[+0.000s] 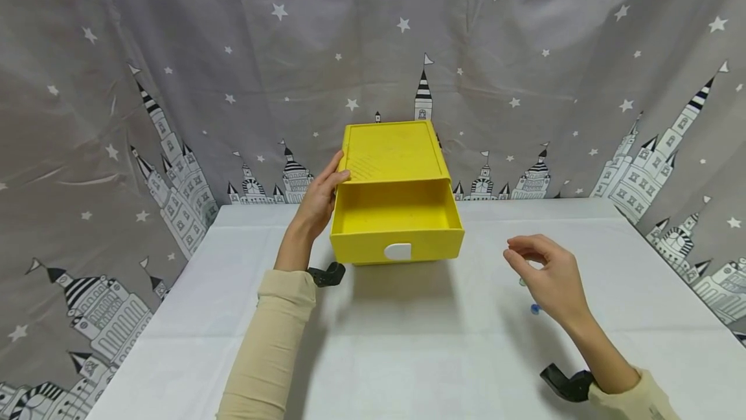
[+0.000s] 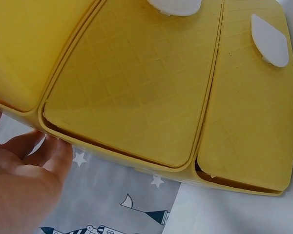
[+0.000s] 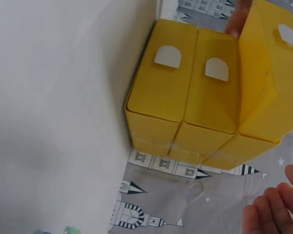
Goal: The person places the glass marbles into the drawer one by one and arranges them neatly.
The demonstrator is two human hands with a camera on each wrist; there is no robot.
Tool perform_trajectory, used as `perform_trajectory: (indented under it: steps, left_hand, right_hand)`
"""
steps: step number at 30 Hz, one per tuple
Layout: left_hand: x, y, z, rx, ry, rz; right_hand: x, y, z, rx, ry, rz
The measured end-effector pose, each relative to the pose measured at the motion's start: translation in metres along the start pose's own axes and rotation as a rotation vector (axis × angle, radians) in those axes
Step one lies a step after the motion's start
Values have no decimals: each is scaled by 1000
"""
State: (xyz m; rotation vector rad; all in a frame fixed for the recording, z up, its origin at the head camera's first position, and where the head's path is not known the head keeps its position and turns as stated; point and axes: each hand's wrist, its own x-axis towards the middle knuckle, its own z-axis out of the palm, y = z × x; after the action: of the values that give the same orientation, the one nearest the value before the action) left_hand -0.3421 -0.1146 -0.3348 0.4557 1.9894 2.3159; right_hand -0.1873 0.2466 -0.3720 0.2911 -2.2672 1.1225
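A yellow drawer cabinet [image 1: 390, 151] with three stacked drawers stands at the back of the table. Its top drawer [image 1: 398, 245], with a white pull tab, is slid out toward me and shows its bare inside. My left hand [image 1: 317, 203] rests against the cabinet's left side, fingers along the wall near the top edge; the fingertips touch the side in the left wrist view. To the right of the drawer, my right hand [image 1: 550, 274] hovers above the table with loosely bent fingers, thumb and fingertips apart and holding nothing. The two lower drawers [image 2: 132, 83] are pushed in.
A small blue piece [image 1: 535, 309] and a small green piece [image 3: 72, 230] lie on the white tablecloth [image 1: 402, 368], below the right hand. Behind the table hangs a grey curtain [image 1: 373, 38] printed with castles and stars. Black camera mounts are on both wrists.
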Motion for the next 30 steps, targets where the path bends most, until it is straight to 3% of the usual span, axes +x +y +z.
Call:
perform_trajectory:
  steps: [30]
  left_hand:
    - [2, -1, 0, -4, -2, -3]
  right_hand:
    - [-19, 36, -7, -49, 14, 31]
